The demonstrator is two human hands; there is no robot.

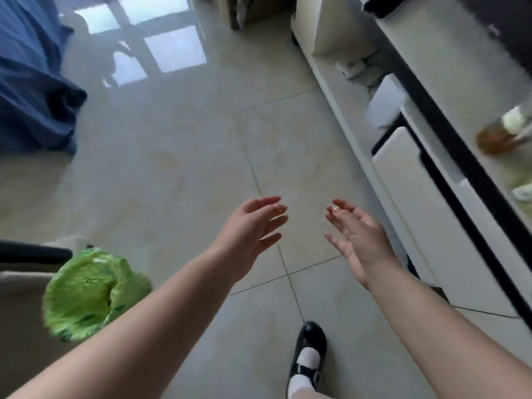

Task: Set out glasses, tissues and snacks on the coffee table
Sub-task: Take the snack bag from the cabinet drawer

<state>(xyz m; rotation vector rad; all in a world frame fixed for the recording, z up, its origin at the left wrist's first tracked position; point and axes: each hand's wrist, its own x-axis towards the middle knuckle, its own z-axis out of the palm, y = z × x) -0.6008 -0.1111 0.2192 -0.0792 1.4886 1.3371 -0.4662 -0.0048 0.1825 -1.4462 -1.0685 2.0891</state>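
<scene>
Whole view smeared by motion; edges soft throughout. Right side: a long low white cabinet [408, 180] with a dark band along its top, running off the frame at both ends. On its pale top, at the right edge, a blurred brown-and-white thing [501, 133], possibly a jar or wrapped snack, too smeared to tell and partly cut off. No glasses or tissues can be made out. Lower left: a bright green crumpled bag [92, 292], its lower edge hidden behind the left forearm, contents not visible. It lies by a dark-edged tabletop [31, 254], cut off at the left. Upper left: blue fabric [31, 82], cut by the frame.

Left hand [253, 228] and right hand [354, 237] both reach forward over the tiled floor [178, 156], palms turned toward each other, fingers spread and loosely extended, gripping nothing, a gap between them. Bare forearms enter from the lower corners. One black shoe [309, 355] with white sock stands on the floor at the bottom edge
</scene>
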